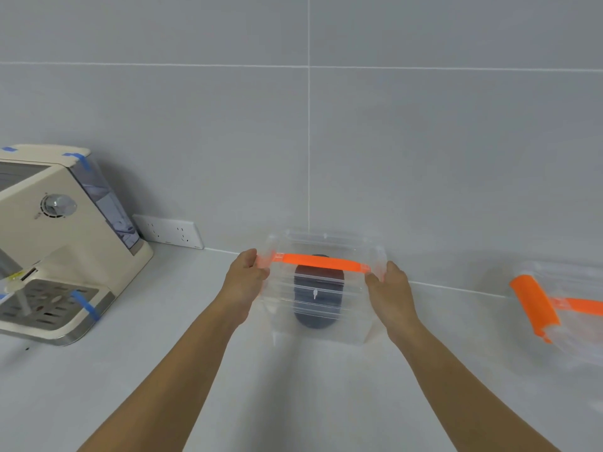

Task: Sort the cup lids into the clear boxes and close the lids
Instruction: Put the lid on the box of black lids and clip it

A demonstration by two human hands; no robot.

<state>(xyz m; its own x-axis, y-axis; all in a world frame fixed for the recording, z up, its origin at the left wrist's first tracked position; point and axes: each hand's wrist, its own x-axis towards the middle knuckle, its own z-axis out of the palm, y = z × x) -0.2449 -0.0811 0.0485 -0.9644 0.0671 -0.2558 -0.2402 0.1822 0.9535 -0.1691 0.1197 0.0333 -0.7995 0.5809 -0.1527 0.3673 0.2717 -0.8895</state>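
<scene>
Coffee machine (62, 243), far left on worktop (163, 370), not yours. Your left hand (246, 277), fingers closed on left end of clear box (321, 285), mid-worktop by wall. Box: light, thin, slick, flexes; hold both ends under orange handle (321, 263). Dark cup lids (316, 293) inside, count unclear. Right hand (390, 283) grips right end. Second box (561, 308): blurred, cut off.

You'll find no legible text, brand, number or label here, markings around the coffee machine (58, 243) knob too blurred to read
</scene>
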